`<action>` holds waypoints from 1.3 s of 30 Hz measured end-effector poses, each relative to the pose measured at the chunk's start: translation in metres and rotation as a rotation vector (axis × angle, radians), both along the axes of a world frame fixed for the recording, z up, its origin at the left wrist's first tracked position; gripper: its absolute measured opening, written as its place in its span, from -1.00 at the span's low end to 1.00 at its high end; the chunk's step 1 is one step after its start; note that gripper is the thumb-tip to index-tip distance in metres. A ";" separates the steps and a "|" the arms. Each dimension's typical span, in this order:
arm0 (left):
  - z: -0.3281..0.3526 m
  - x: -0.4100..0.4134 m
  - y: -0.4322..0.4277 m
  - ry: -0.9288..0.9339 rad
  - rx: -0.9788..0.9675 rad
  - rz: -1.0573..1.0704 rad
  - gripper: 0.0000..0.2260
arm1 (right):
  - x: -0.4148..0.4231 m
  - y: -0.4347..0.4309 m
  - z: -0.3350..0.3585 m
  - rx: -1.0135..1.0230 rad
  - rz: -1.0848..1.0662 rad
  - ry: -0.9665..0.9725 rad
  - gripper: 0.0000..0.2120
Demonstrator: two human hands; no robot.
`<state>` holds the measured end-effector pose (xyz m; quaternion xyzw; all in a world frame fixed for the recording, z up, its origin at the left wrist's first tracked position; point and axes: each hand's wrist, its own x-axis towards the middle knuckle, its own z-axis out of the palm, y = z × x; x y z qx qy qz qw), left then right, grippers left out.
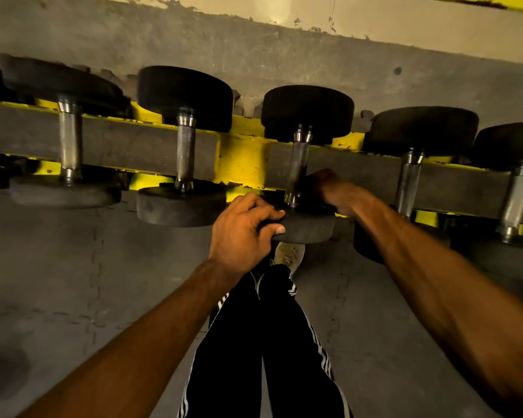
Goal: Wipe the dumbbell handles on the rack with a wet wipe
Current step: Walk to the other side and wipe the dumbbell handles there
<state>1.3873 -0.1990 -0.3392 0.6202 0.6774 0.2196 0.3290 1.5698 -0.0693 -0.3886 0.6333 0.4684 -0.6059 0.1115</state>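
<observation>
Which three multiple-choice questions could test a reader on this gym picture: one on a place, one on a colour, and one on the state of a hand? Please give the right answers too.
1. Where is the right hand?
A. On the floor.
B. At the handle of the dumbbell that the left hand holds.
C. On the wall.

2. What colour is the paint of the rack?
A. Red.
B. Blue.
C. Yellow.

3. How is the left hand?
A. Curled round the near head of the dumbbell.
B. Flat and holding nothing.
C. Out of view.

Answers:
1 B: the right hand sits against the lower part of the handle.
2 C: yellow paint shows between the dumbbells.
3 A: the fingers lie on top of the near head and the thumb presses its edge.
</observation>
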 end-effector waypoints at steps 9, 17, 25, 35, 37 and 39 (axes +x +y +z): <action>0.005 -0.001 0.005 0.003 -0.056 -0.025 -0.80 | 0.012 -0.003 0.028 0.143 0.137 -0.019 -0.80; 0.008 -0.004 0.007 0.015 -0.087 -0.028 -0.81 | 0.007 -0.018 0.022 0.790 0.388 0.106 -0.91; 0.006 -0.007 0.014 0.013 -0.150 -0.073 -0.80 | 0.008 -0.011 0.020 0.632 0.542 0.072 -0.87; 0.014 -0.008 0.021 0.014 -0.186 -0.141 -0.80 | -0.010 -0.014 0.026 0.772 0.301 0.010 -0.90; 0.014 -0.009 0.025 0.008 -0.185 -0.158 -0.80 | -0.005 -0.013 0.023 0.664 0.551 -0.015 -0.88; 0.012 -0.011 0.026 -0.001 -0.177 -0.170 -0.81 | -0.004 -0.010 0.021 0.637 0.587 -0.030 -0.85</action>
